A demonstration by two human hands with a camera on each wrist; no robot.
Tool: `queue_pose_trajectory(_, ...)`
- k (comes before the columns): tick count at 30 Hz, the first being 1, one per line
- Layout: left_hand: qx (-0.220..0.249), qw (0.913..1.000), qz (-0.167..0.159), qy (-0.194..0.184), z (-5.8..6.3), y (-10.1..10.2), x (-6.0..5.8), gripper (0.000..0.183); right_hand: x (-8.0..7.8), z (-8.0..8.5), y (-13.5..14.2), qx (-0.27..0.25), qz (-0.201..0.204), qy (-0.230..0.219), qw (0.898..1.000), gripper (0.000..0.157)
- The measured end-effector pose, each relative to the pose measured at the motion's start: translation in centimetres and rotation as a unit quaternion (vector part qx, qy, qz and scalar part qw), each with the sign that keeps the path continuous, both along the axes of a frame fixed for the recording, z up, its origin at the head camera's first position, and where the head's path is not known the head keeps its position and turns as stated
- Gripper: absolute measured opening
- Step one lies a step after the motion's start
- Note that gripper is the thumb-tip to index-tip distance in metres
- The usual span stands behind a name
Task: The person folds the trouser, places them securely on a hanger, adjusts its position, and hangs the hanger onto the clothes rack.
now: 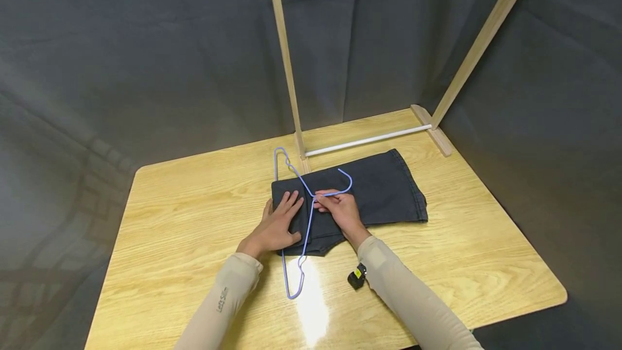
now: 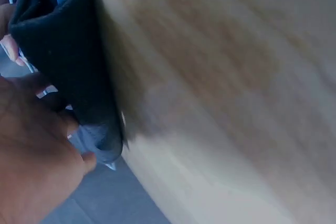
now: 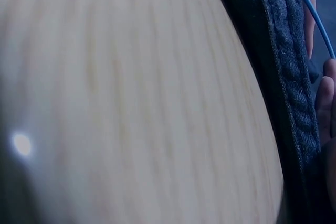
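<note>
A dark folded garment is laid on the wooden table, just in front of a rack. Its left end is folded back as a flap, and the middle of the straight bar of a blue hanger is covered by it; both ends of the hanger are left exposed beyond the cloth. The 2 sloping arms of the hanger are set across the top of the garment, and its hook is pointed to the right.

The flap is pressed by the left hand, whose fingers are spread and extended over the cloth. The hanger is pinched at its neck, at the base of the hook, by the right hand.

The rack is made up of 2 wooden posts joined by 2 white bars, 1 high and 1 low. Both forearms are covered by beige sleeves, and a small black device is seen beside the right wrist.
</note>
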State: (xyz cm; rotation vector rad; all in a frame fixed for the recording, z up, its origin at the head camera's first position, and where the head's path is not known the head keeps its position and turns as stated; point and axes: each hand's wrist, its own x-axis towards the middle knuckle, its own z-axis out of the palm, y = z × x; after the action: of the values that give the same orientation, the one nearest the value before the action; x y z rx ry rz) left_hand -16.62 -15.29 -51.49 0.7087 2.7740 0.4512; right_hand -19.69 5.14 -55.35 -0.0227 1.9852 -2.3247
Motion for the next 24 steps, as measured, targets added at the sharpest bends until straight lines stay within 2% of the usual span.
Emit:
queue_pose_trajectory(5,-0.021,0.9988,-0.043,-0.006,0.1,0.1,0.2,0.066,0.0,0.2,0.1,-0.005,0.004,0.017,1.000,0.034)
queue_pose_trajectory(7,-0.015,0.9988,-0.045,-0.009,0.1,0.1,0.4,0.062,0.1,0.3,0.0,-0.007,0.007,0.024,1.000,0.034)
queue_pose_trajectory(9,0.004,0.9993,-0.036,0.007,0.1,0.1,0.6,0.060,0.1,0.3,0.0,-0.008,0.010,0.025,1.000,0.035)
queue_pose_trajectory(12,0.066,0.9965,-0.007,0.051,0.2,0.4,0.9,0.046,0.1,0.2,0.0,-0.017,0.016,0.017,1.000,0.039)
queue_pose_trajectory(15,0.133,0.9875,0.039,0.075,0.5,1.1,1.3,0.029,0.1,0.2,0.0,-0.030,0.017,0.012,0.999,0.041)
queue_pose_trajectory(18,0.179,0.9779,0.088,0.063,0.9,1.9,1.6,0.026,0.1,0.2,0.1,-0.036,0.028,0.018,0.999,0.042)
queue_pose_trajectory(21,0.187,0.9726,0.127,0.052,1.1,2.8,1.6,0.029,0.2,0.4,0.3,-0.035,0.053,0.029,0.998,0.044)
queue_pose_trajectory(24,0.196,0.9677,0.151,0.051,1.1,3.4,1.4,0.028,0.3,0.4,0.6,-0.041,0.079,0.031,0.996,0.046)
